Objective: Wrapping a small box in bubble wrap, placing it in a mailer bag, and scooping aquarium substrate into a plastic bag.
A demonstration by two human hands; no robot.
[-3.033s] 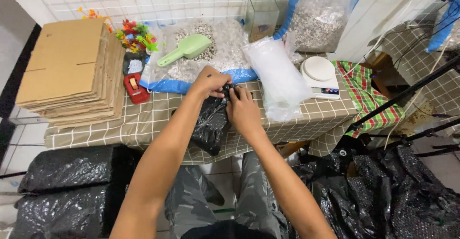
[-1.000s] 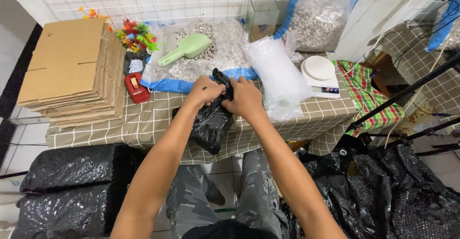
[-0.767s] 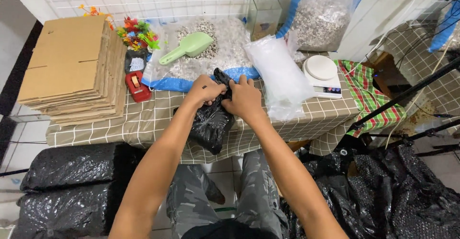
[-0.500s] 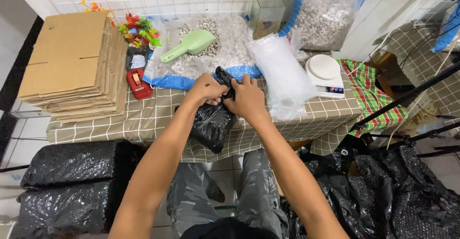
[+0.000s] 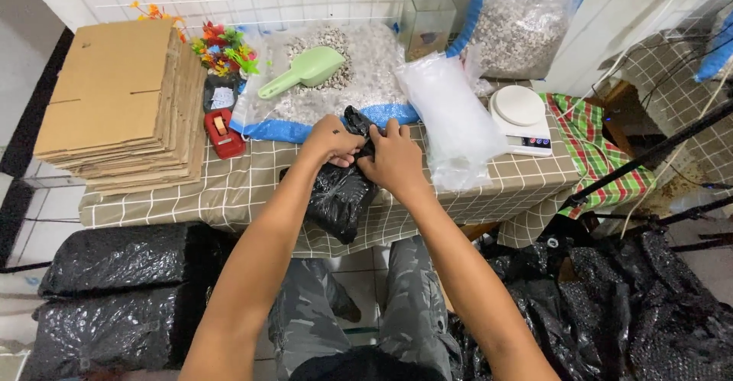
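Black plastic bag (image 5: 340, 198) lies at the table's (image 5: 229, 190) near edge, long axis running toward the person, neck at the far end pinched shut between left hand (image 5: 332, 138) and right hand (image 5: 395, 159), both equally near.

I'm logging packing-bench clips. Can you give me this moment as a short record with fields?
Left hand: left hand grips the top of the black bag
Right hand: right hand grips the same bag top
Bag position: on the checked tablecloth, hanging over the front edge
Behind: green scoop on gravel
Left: stack of flat cardboard
Right: white scale
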